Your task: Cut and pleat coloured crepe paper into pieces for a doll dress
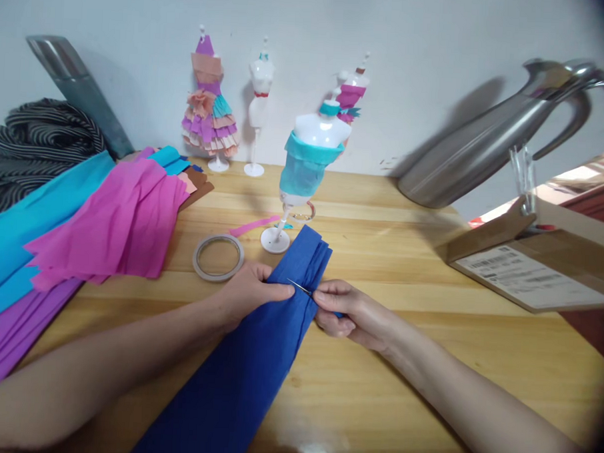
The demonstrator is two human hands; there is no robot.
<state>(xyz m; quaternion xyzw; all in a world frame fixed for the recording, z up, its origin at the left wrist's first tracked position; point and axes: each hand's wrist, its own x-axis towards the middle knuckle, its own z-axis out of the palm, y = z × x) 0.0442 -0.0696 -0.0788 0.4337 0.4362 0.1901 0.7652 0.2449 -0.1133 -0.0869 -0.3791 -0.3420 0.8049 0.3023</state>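
Note:
A long folded length of dark blue crepe paper (246,364) runs from the lower edge up to the middle of the table. My left hand (253,292) pinches it from the left side, thumb on top. At its right edge, my right hand (346,307) is closed on a pair of scissors (299,286). Their thin metal blade lies across the paper, its tip close to my left thumb; a bit of blue handle shows under the fingers. Just beyond the paper stands a small white mannequin (321,128) wrapped in turquoise paper.
A tape roll (218,257) and a pink strip (255,225) lie left of the mannequin. Pink crepe paper (116,225) and other colours fill the left side. Behind stand a ruffled-dress mannequin (210,109) and others. On the right are a steel jug (486,134) and a cardboard box (540,263).

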